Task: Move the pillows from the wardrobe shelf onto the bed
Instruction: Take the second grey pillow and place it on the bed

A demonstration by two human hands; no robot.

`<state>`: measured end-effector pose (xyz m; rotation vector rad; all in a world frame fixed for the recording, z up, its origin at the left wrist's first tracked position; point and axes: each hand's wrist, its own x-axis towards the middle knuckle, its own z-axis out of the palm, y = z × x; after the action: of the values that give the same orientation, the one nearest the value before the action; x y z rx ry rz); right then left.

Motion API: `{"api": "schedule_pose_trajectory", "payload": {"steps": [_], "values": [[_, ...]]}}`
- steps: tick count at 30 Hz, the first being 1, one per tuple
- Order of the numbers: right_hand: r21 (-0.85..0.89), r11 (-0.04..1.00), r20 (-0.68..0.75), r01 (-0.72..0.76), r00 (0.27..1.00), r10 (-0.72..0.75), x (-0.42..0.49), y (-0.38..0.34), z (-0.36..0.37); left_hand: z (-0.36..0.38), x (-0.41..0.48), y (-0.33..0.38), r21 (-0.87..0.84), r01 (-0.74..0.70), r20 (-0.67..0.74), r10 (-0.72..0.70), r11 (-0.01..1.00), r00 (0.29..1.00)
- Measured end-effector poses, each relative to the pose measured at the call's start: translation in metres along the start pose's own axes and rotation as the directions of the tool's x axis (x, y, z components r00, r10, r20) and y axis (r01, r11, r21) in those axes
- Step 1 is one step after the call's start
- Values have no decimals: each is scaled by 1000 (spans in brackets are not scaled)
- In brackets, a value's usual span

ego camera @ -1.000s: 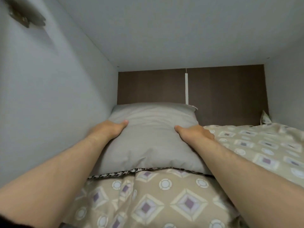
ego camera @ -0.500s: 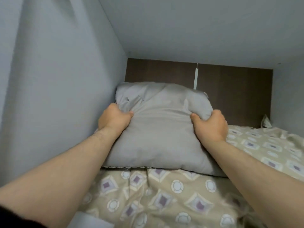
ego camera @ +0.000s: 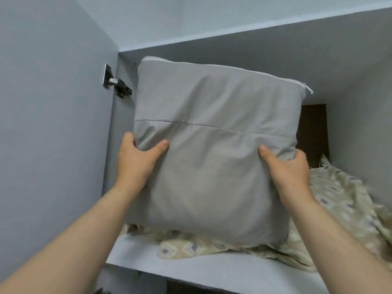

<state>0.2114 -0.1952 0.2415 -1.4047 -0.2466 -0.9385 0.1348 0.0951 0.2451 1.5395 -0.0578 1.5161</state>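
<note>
A grey square pillow [ego camera: 214, 149] stands upright in front of the wardrobe opening, held between both hands. My left hand [ego camera: 137, 164] grips its left edge, thumb pressed on the front. My right hand [ego camera: 286, 172] grips the right edge the same way. The pillow's bottom hangs just above the white wardrobe shelf [ego camera: 191, 266]. It hides most of the shelf's interior. The bed is not in view.
A beige patterned cover [ego camera: 339, 204] lies crumpled on the shelf under and right of the pillow. The open wardrobe door [ego camera: 53, 124] stands at the left with a metal hinge [ego camera: 116, 83]. A dark back panel [ego camera: 311, 132] shows behind the pillow.
Both hands closed on the pillow's sides, lifted it off the patterned cover and pulled it out toward me, now upright. The view has backed out of the shelf.
</note>
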Motion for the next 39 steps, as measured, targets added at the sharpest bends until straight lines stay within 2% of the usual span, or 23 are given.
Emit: {"api": "schedule_pose_trajectory", "payload": {"steps": [5,8,11,17,26,32,39], "values": [[112,991,60,69,995,-76,-49,-19,-64,-64,-67,71,33,54,-95,-50,998,994],[194,979,104,60,991,-82,-85,-33,-89,-111,-104,110,75,50,-87,-44,996,995],[267,964,182,21,981,-72,-132,-55,-99,-168,-137,147,165,51,-157,-25,985,987],[384,922,321,-39,942,-94,-212,-123,-89,-280,-170,222,352,19,-279,86,936,956],[549,823,460,-145,875,-152,-383,-273,-54,-505,-214,351,596,18,-426,297,803,855],[584,770,596,-258,780,-191,-521,-369,-28,-668,-252,419,706,101,-520,416,701,747],[572,738,752,-357,589,-298,-658,-456,-6,-791,-322,482,738,270,-627,477,619,616]]}}
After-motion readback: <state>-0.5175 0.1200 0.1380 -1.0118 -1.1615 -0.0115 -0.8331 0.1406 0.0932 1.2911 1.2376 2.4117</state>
